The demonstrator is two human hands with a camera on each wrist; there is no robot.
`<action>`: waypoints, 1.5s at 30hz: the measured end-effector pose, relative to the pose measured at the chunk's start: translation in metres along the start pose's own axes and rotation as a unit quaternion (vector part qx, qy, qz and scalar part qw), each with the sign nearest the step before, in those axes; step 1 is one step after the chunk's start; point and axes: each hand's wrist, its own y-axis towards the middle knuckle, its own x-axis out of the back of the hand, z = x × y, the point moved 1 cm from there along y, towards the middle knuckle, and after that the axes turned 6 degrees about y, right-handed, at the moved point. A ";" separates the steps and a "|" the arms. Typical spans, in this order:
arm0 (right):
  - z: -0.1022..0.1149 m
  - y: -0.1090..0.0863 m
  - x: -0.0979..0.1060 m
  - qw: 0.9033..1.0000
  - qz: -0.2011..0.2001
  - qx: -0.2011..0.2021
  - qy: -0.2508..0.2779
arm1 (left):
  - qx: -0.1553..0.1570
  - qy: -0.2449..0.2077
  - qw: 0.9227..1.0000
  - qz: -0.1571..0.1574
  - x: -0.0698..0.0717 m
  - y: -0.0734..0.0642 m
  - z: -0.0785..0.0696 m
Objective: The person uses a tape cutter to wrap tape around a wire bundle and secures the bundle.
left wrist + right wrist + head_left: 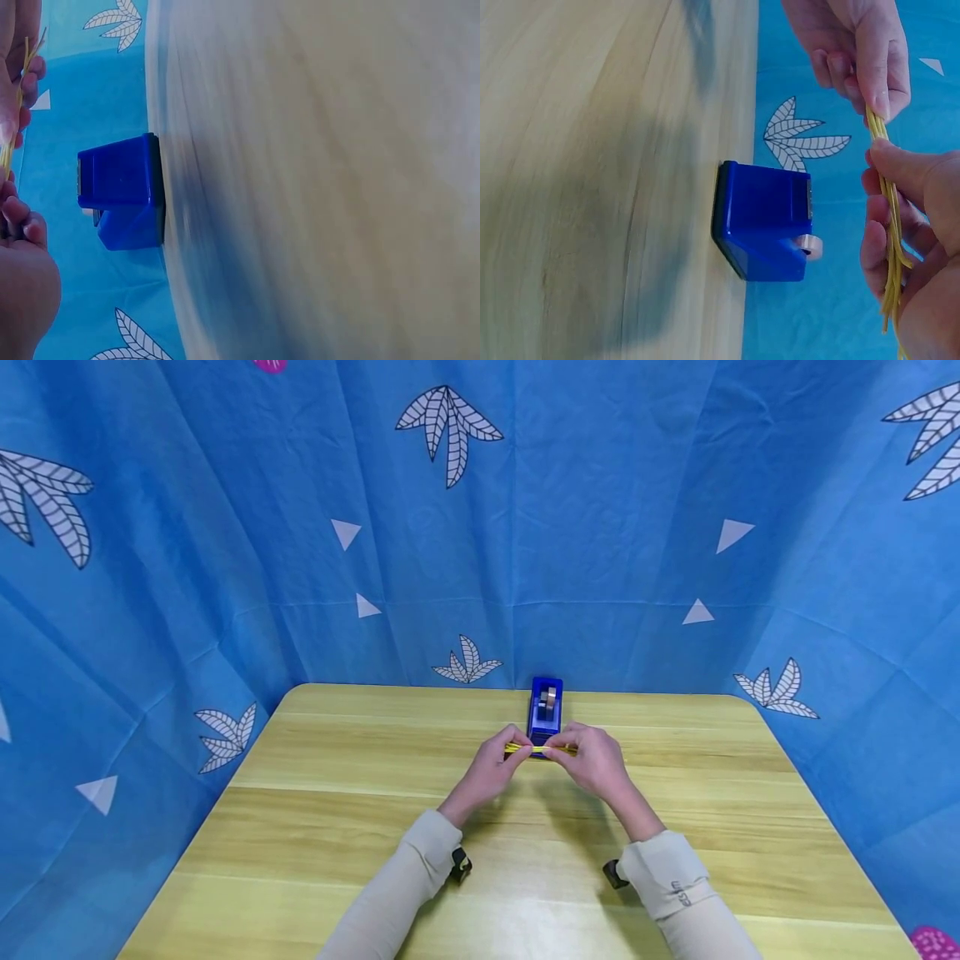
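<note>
A thin bundle of yellow strands (889, 225) is pinched between both hands above the table. My left hand (495, 764) grips one end between thumb and fingers. Close beside it, my right hand (596, 764) pinches the other part, its thumb lying along the strands. In the right wrist view, loose strand ends fan out past the right palm. Only a short, paler stretch shows between the two sets of fingertips in the head view. Just behind the hands stands a blue tape dispenser (546, 710) with a small roll of tape (810, 246) in it.
The light wooden table (337, 852) reaches back to a blue patterned curtain (600, 527), which hangs along the back and both sides. The dispenser sits near the table's far edge. A dark wrist device (460, 865) shows below the left sleeve, another (615, 873) beside the right.
</note>
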 end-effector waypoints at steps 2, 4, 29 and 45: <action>-0.001 0.000 -0.001 1.000 0.007 0.000 0.005 | 0.002 0.000 1.000 0.000 0.001 0.000 0.000; -0.003 0.000 -0.001 1.000 0.018 -0.001 0.009 | 0.005 -0.001 1.000 0.002 0.003 0.000 0.001; -0.033 -0.019 0.010 0.927 0.035 -0.169 0.334 | 0.014 0.000 0.999 -0.049 0.017 -0.004 0.012; -0.031 -0.019 0.006 0.933 0.014 -0.175 0.315 | 0.017 -0.017 0.999 -0.048 0.017 -0.007 0.012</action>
